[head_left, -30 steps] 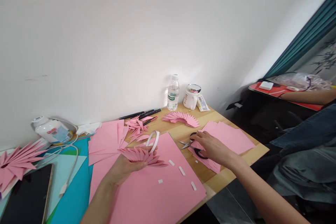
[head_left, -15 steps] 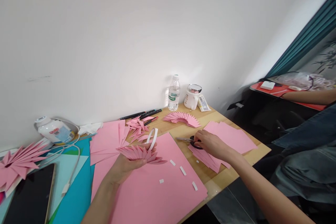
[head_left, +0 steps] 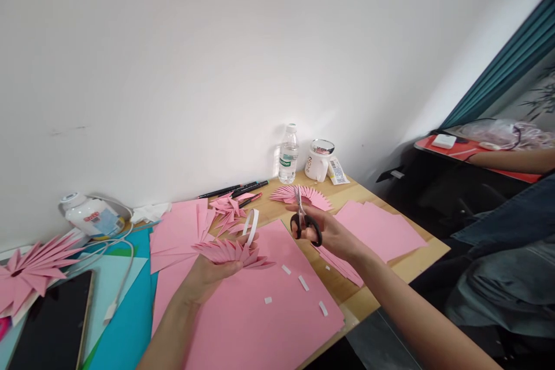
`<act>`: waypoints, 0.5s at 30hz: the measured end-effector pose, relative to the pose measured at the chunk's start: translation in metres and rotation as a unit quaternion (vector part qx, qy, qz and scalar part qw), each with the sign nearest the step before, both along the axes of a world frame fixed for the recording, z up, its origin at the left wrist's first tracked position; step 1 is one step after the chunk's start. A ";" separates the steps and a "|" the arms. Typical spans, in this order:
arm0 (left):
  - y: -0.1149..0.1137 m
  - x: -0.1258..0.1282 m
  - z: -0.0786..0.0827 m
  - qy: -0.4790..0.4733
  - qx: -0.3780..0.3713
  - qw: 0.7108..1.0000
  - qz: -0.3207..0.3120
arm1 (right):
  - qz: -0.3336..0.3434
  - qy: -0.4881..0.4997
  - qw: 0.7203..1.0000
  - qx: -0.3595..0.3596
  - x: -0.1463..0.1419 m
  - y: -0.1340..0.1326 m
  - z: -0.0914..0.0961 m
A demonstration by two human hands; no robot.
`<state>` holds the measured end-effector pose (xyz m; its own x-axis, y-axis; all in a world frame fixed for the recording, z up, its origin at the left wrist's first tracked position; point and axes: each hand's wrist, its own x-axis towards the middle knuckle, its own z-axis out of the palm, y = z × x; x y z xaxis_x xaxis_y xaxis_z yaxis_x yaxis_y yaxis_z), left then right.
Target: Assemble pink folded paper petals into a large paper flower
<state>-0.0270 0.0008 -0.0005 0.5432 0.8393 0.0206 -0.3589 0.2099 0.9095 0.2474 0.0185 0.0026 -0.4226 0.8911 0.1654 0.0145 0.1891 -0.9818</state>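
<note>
My left hand [head_left: 217, 274] is closed around a fan of folded pink paper [head_left: 234, 253], its points spread to the right. A curled white strip of tape [head_left: 251, 225] rises from behind that fan, close to my left fingers. My right hand [head_left: 327, 231] grips black-handled scissors [head_left: 306, 226] by the finger loops, blades upward. Beneath both hands lies a large pink sheet [head_left: 264, 324] with several small white tape pieces [head_left: 303, 283] on it. Behind the scissors, a curved row of folded pink paper [head_left: 318, 196] rests on the table.
A water bottle [head_left: 288, 156], a white mug [head_left: 318, 162] and pens [head_left: 234, 189] stand or lie along the wall. Pink sheets [head_left: 379, 228] are at the right. A phone [head_left: 54, 324], cable and white bottle [head_left: 93, 217] occupy the left. Another person's arm [head_left: 511, 161] shows far right.
My right hand has lifted the scissors off the table and brought them left, turning the blades upward. My left hand stays almost still with the folded paper.
</note>
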 end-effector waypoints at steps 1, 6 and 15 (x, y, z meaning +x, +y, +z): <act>0.000 0.000 0.001 -0.005 -0.004 1.000 0.000 | -0.003 -0.035 0.999 0.024 -0.004 0.002 0.000; 0.000 0.001 0.005 0.000 -0.016 1.000 -0.008 | -0.022 -0.222 0.969 0.103 -0.021 0.011 0.006; -0.002 -0.001 0.000 0.031 -0.019 0.999 -0.017 | 0.023 -0.303 0.934 0.190 -0.033 0.013 0.022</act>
